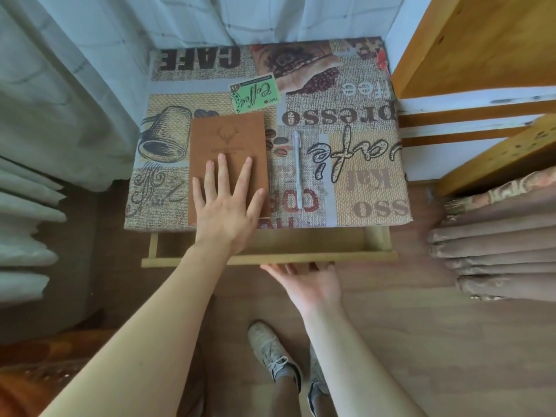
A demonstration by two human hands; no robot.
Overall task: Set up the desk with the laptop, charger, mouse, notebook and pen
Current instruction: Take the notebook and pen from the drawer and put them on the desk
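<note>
Notebook (pixel 228 164) centre-left on desk (pixel 361 188), pen (pixel 297 168) just right. My left hand (pixel 227 212) flat, fingers spread, gripping nothing. Right hand (pixel 310 284) open under drawer (pixel 270 256). Next, I judge: shut drawer, fetch laptop.

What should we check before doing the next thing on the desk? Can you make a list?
1. Notebook flat on the desk: ok, left hand rests on it.
2. Pen beside the notebook, not touching it: ok.
3. Drawer shut: not ok, it is pulled out.
4. Right hand free: ok, open at the drawer front.
5. Laptop, charger, mouse on the desk: not ok, none in view.
6. Drawer contents: cannot tell.
</note>
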